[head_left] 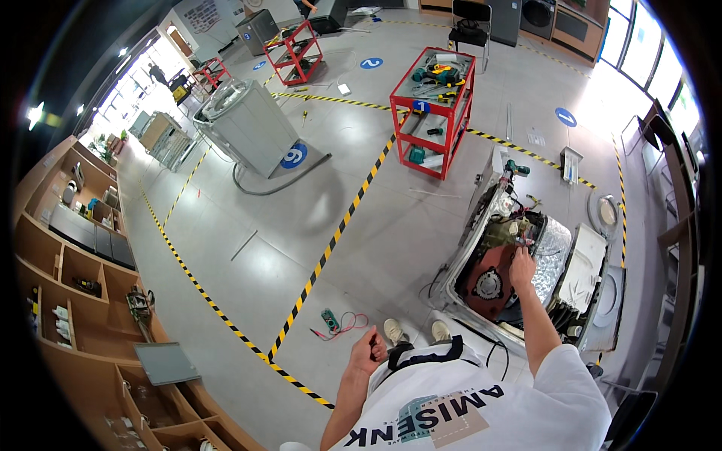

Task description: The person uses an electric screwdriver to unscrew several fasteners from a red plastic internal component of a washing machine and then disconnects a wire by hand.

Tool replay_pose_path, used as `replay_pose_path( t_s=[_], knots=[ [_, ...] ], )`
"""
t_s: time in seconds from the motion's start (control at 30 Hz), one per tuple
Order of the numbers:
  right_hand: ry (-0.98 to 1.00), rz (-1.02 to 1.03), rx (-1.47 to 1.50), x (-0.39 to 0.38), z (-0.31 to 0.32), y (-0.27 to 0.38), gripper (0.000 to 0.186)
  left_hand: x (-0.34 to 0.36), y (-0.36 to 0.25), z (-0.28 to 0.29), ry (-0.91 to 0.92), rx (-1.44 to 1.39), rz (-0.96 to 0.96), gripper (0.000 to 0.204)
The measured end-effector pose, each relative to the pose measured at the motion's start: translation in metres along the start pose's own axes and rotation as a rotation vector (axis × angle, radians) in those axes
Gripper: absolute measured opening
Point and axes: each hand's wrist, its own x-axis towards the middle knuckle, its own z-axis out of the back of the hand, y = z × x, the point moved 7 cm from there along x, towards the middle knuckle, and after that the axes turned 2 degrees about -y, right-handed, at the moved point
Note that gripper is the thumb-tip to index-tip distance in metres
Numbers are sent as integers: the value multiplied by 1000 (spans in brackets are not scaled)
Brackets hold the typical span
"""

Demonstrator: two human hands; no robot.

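My right hand [522, 269] reaches down into an opened washing machine [451, 295] at the right. Its fingers are pinched together by the wiring and small parts above a red-brown panel [487, 284]; what they hold is too small to make out. A silver foil-covered part [553, 242] lies just right of that hand. On the machine's far corner rests a green cordless driver [516, 167]. My left hand [368, 349] hangs in front of my body, fingers curled closed, with nothing visible in them. Below it on the floor is a green multimeter [329, 320] with red and black leads.
Beyond the machine stands a red tool cart [432, 113] with tools. A white panel [583, 259] and a round door ring [604, 213] lie at the right. A grey appliance [252, 124] with a hose [282, 186] stands farther left. Wooden shelves [98, 301] line the left side.
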Motion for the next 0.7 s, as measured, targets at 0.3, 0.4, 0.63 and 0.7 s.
replay_pose_path(
  t_s=[0.3,0.4,0.63,0.7],
  knots=[
    [-3,-36,13,4,-5,-4,13,-3,-3,-6,-4,-15,-6,38],
    [-31,-14,18,2,-4,-5,12,-5,-3,-7,-24,-5,-15,37],
    [-1,-95,18,3,-5,-6,13,-3,-2,-7,-38,3,-6,41],
    [4,-96,15,4,-6,-8,13,-3,-1,-8,-31,-1,-10,40]
  ],
)
